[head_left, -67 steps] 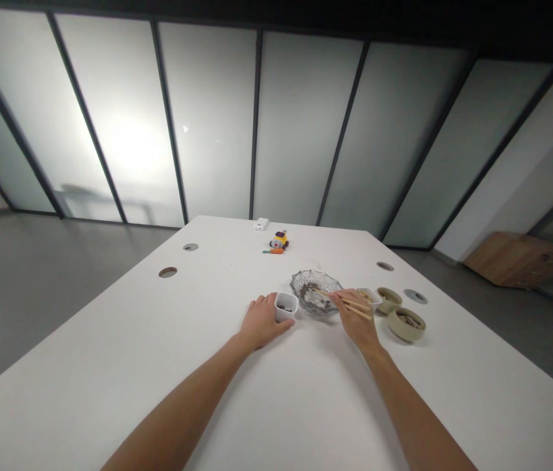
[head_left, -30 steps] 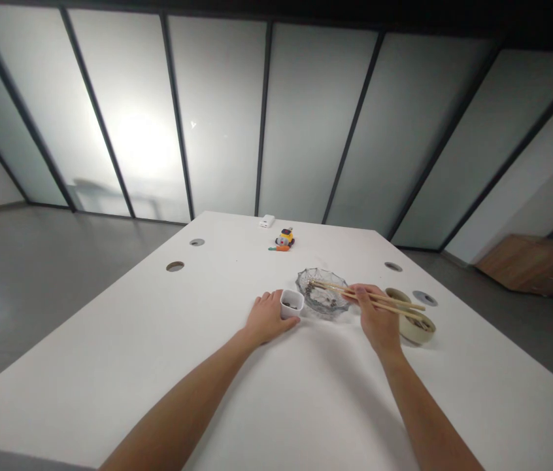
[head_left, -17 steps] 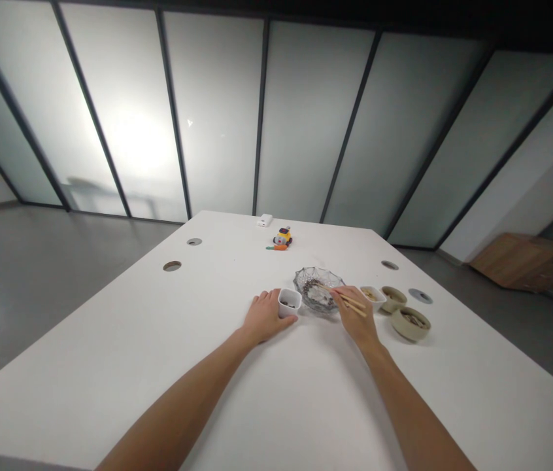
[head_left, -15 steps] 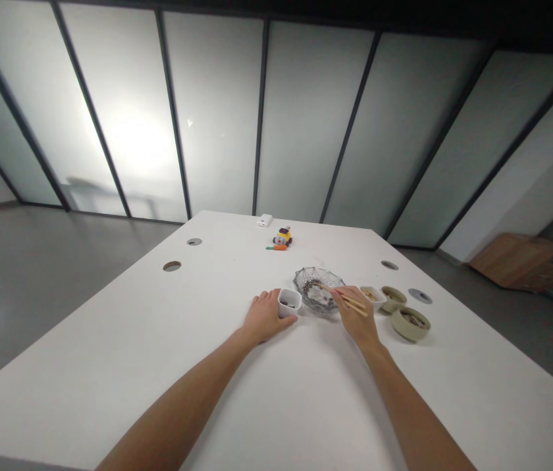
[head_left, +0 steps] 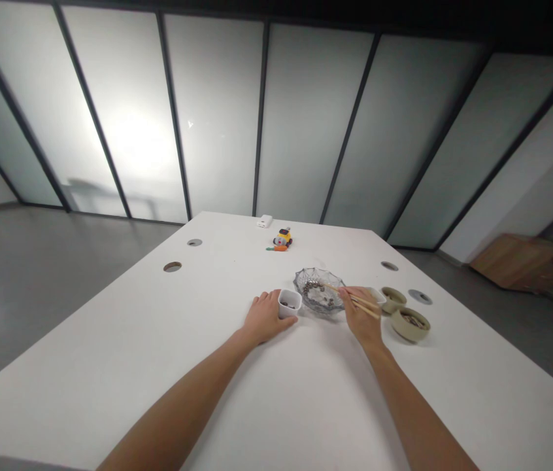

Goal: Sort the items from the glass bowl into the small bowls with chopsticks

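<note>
- The left hand [head_left: 263, 318] is grasping the white cup [head_left: 292, 314] from its left side, thumb curling along the near wall; dark bits are lying inside.
- The right hand [head_left: 362, 314] is grasping the wooden chopsticks [head_left: 366, 303], their tips reaching into the glass bowl [head_left: 323, 308] between the hands; whether they are pinching anything, I cannot tell.
- Small dark pieces [head_left: 312, 288] are sitting in that bowl, looking hard and probably slippery, so a gentle pinch around their middles should suit them.
- The chopsticks are looking light and stiff, best held well behind the tips.
- The cup is seeming light and easily tipped; its outer walls are offering the surest hold.
- The bowl is appearing heavier, rigid and breakable, its scalloped rim standing in the way of low sideways passes.
- A white dish [head_left: 379, 296] is hiding partly behind the right hand, and two green bowls [head_left: 394, 307] are crowding that hand's outer side.
- Well beyond both hands, a toy car [head_left: 283, 237], an orange carrot [head_left: 281, 248] and a white case [head_left: 265, 221] are obstructing nothing.
</note>
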`<state>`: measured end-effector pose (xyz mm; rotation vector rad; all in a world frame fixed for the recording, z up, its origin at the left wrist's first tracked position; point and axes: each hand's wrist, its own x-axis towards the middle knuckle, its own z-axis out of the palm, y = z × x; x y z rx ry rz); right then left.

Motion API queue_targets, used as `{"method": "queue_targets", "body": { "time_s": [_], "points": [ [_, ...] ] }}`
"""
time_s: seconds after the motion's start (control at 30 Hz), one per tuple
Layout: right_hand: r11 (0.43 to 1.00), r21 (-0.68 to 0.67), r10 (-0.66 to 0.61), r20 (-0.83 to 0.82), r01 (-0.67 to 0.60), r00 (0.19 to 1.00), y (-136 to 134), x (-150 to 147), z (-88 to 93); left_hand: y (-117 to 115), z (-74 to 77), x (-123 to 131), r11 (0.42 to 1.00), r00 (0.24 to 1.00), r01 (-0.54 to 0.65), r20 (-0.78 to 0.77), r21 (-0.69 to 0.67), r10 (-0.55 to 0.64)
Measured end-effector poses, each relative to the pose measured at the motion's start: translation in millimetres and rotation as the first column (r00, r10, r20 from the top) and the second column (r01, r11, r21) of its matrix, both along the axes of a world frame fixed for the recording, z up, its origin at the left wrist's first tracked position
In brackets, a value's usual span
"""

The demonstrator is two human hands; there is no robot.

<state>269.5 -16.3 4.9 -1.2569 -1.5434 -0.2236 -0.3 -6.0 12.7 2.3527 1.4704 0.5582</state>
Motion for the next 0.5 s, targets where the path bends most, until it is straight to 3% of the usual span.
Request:
{"method": "queue_targets", "body": {
  "time_s": [0.3,0.5],
  "points": [
    [0.987,-0.082,0.133,-0.035,-0.135,0.991,0.6,-4.4,-3.6,0.5,-2.2,0.6,1.0,1.0,0.003,0.003,0.015,-0.003],
    [0.992,-0.071,0.105,-0.003,-0.105,0.995,2.0,-3.2,-3.2,1.6,-4.5,1.1,1.0,1.0,-0.002,-0.011,0.028,0.002]
  ]
}}
